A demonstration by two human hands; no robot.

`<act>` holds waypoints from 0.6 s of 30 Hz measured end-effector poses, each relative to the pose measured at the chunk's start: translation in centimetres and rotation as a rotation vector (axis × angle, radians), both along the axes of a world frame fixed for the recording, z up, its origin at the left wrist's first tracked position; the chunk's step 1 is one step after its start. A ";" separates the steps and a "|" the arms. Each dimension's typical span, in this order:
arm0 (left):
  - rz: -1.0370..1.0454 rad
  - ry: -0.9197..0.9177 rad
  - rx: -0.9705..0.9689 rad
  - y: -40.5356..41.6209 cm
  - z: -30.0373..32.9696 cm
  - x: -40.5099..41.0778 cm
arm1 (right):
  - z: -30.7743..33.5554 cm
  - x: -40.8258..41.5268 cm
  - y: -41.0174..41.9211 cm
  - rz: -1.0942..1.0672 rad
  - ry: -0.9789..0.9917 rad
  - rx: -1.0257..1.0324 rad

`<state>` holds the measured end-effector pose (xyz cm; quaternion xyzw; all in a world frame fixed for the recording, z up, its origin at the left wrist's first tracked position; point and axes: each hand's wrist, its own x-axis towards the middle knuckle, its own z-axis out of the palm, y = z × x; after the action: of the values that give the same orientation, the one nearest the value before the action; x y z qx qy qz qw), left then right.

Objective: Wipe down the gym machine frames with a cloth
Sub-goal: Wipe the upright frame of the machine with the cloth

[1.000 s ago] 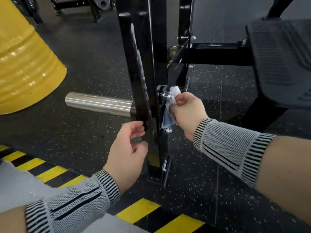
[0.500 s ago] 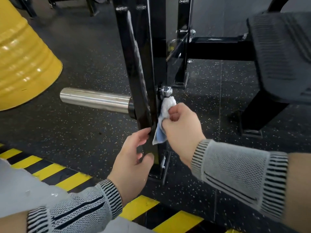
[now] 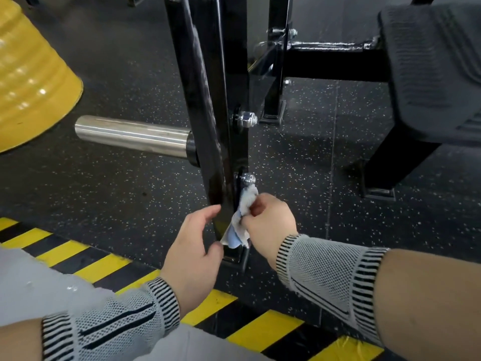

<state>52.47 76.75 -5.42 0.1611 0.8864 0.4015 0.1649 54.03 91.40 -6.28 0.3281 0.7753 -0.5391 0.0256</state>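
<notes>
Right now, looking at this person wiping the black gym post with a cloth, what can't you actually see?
All in the head view:
- Foot of the black post: hidden behind the cloth and the left hand.
- Right hand fingertips: buried in the cloth.
- Yellow barrel: cut off by the left edge.
- Padded seat: cut off by the right edge.
- Post's top: beyond the upper edge.

Yellow ribbed drum (image 3: 31, 82) seen at ten o'clock on speckled black rubber floor (image 3: 117, 194). Yellow-and-black hazard stripes (image 3: 86, 267) noted from eight to five o'clock. Dark ribbed pad (image 3: 432, 61), possibly a seat, at two o'clock.
</notes>
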 end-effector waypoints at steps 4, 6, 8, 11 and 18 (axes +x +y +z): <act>-0.003 -0.016 0.013 0.2 0.0 -0.2 | -0.9 -2.4 1.7 -0.038 -0.106 -0.147; -0.021 -0.040 0.026 0.0 -0.1 -0.3 | -0.7 -4.0 3.3 -0.129 0.010 -0.214; -0.033 -0.072 0.030 -0.4 -0.5 -0.5 | -1.0 -4.7 4.1 -0.167 0.072 -0.218; -0.054 -0.111 0.014 -0.9 -1.5 -0.4 | -3.6 -3.3 2.5 -0.074 -0.162 -0.245; -0.071 -0.182 0.013 -0.5 -3.3 -0.5 | -3.0 -5.3 3.7 -0.088 -0.063 -0.092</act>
<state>51.97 76.28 -8.68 0.1565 0.8587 0.4142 0.2581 48.75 95.12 -9.30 0.3772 0.7334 -0.5641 0.0413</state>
